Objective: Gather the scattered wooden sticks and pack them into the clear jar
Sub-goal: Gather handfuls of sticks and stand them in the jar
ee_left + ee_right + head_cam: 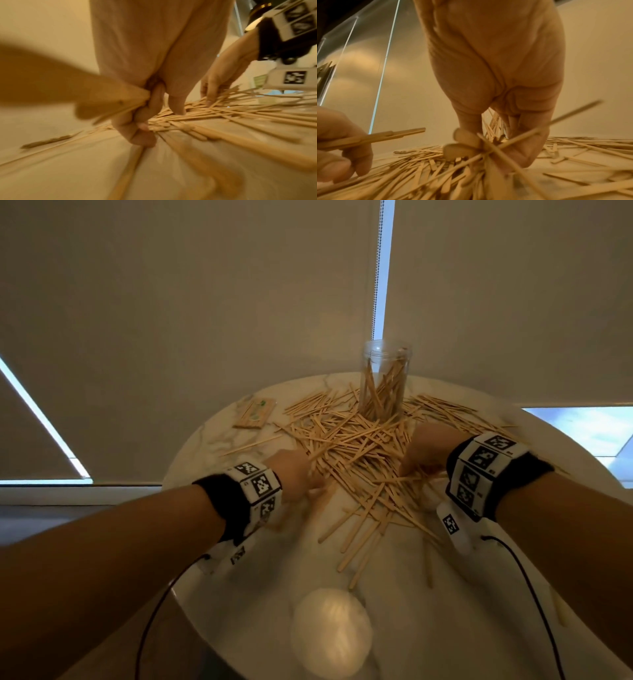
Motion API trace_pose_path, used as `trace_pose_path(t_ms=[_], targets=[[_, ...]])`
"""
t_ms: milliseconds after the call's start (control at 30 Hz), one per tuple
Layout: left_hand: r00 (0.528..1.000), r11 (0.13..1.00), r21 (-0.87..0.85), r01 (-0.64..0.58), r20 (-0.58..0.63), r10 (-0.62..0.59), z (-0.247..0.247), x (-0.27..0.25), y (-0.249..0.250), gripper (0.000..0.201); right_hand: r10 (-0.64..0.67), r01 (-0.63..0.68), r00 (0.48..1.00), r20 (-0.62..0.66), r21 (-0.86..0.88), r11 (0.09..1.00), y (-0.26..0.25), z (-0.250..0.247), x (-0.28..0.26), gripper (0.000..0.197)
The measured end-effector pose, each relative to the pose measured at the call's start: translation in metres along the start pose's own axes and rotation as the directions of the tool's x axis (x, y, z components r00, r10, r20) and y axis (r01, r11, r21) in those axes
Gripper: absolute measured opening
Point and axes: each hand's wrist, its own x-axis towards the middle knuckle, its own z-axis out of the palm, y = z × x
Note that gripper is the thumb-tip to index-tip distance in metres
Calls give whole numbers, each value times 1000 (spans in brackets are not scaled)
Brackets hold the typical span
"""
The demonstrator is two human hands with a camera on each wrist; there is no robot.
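A heap of thin wooden sticks [356,446] lies spread over the round marble table [411,594]. Behind the heap a clear jar [385,380] stands upright, open-topped, with several sticks leaning inside. My left hand [294,474] is at the heap's left edge, its fingers curled round a small bundle of sticks [109,106]. My right hand [428,450] is at the heap's right side, pinching a few crossed sticks [481,147] just above the pile. In the right wrist view the left hand [342,152] shows with its bundle sticking out.
A flat wooden packet [255,412] lies at the table's far left. A round pale lid [330,631] rests near the front edge. Loose sticks trail toward the front [363,542] and the right rim [558,607]. Roller blinds hang behind the table.
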Motion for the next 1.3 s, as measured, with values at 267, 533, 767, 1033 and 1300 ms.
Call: trace_pose_path(t_ms=[267,533,767,1033,1300], targets=[[999,997,78,-30,-10,31,-7,4,23,32,43,-35,998,-40,171,985,20,-9,-9,27],[997,991,123,46,60,-54,-13,2,21,31,86,-73,996,-10,437,897,28,-14,-33,15],[996,995,60,83,33,-85,-9,-5,17,23,67,-42,997,-26,551,834,39,-8,-50,18],[992,992,6,126,33,-126,-12,-8,7,28,45,59,987,-156,601,797,37,-7,-63,18],[996,932,-351,88,34,-81,-17,-3,-13,29,-28,204,959,-283,618,759,27,-3,-68,14]])
